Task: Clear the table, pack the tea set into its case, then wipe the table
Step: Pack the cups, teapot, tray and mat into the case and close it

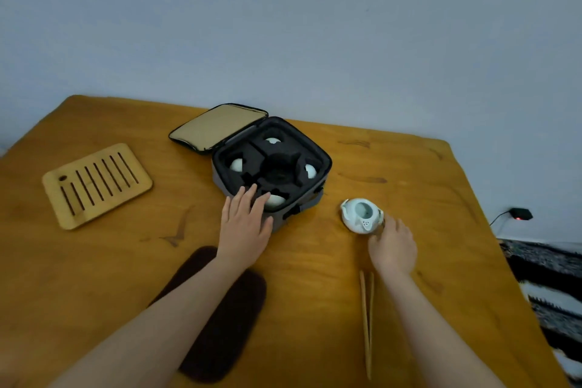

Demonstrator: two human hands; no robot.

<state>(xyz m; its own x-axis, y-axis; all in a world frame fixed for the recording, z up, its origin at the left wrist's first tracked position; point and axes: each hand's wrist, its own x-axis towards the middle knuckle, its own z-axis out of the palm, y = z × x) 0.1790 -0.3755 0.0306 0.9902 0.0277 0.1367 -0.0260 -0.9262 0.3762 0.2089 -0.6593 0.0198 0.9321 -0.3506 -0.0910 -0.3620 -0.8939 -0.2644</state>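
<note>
The fingers of the left hand lie straight and spread, released, and rest flat on the near corner of the case, over the foam edge and touching the pale cup in the nearest pocket. The fingers of the right hand reach to the near right side of the teapot and touch it there. The back of the hand hides them, so I cannot tell whether they grasp it or only touch.

The teapot stands upright on the surface, just to the right of the case and apart from it, its mouth facing up. The case sits open in the middle of the surface, its lid folded back to the far left with the tan lining up. Three more pale cups sit in the black foam: one in the far pocket, one in the left pocket, one in the right pocket. They ring a round central recess.

A slatted bamboo tray lies well to the left. A dark brown cloth lies under the left forearm. Bamboo tongs lie beside the right forearm.
</note>
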